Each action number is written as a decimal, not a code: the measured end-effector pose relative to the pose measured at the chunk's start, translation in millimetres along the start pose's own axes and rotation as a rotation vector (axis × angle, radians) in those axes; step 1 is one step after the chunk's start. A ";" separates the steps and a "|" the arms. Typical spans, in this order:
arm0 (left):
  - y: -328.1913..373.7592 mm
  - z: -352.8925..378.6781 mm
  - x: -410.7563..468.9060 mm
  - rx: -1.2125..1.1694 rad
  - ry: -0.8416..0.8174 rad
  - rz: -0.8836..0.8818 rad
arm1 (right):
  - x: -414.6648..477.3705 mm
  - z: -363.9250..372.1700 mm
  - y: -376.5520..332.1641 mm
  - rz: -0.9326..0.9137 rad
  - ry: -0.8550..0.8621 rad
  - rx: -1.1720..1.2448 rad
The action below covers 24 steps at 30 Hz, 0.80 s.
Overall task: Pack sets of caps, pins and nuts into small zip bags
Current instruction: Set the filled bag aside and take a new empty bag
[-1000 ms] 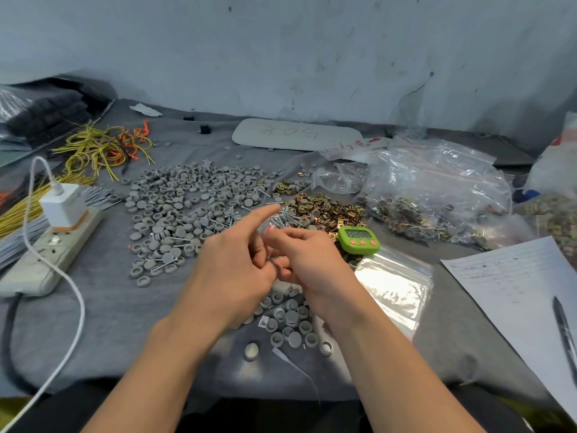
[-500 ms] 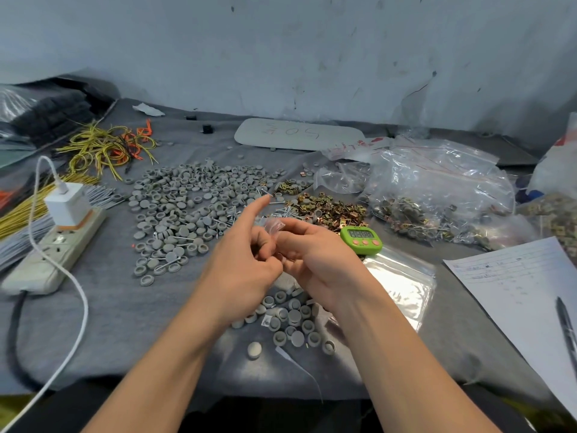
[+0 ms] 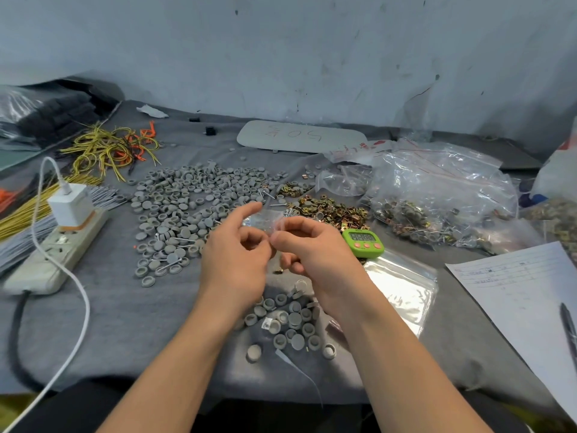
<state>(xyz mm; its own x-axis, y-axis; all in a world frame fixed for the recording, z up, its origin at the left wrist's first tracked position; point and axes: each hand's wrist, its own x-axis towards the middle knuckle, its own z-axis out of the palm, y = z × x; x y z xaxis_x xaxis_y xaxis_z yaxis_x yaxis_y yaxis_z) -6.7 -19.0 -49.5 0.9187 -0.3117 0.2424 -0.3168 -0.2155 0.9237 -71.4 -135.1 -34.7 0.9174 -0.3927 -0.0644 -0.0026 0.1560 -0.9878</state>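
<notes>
Patience at the mouth: hold the small zip bag (image 3: 265, 219) pinched in mid-air at table centre, with the left hand (image 3: 237, 257) nipping one lip between thumb and curled fingers, index pointing to 1 o'clock, and the right hand (image 3: 312, 248) curled tight on the other lip, then peel the lips gently apart. Feed in from the loose grey caps (image 3: 288, 320) at 6 o'clock of the hands, the pins (image 3: 267, 192) at 12 and the brass nuts (image 3: 331, 210) at 1, counting each set before pressing the zip.
</notes>
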 end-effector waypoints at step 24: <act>21.5 -11.3 -25.5 0.385 0.012 0.643 | 7.3 -4.3 1.3 -0.070 0.387 -0.583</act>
<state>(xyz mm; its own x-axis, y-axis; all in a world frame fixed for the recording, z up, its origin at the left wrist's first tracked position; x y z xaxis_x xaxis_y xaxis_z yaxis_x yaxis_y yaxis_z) -34.3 -5.2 -32.5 0.5264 -0.4761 0.7044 -0.8502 -0.3033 0.4304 -66.4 -141.6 -37.1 0.7159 -0.6953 0.0635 -0.2607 -0.3506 -0.8995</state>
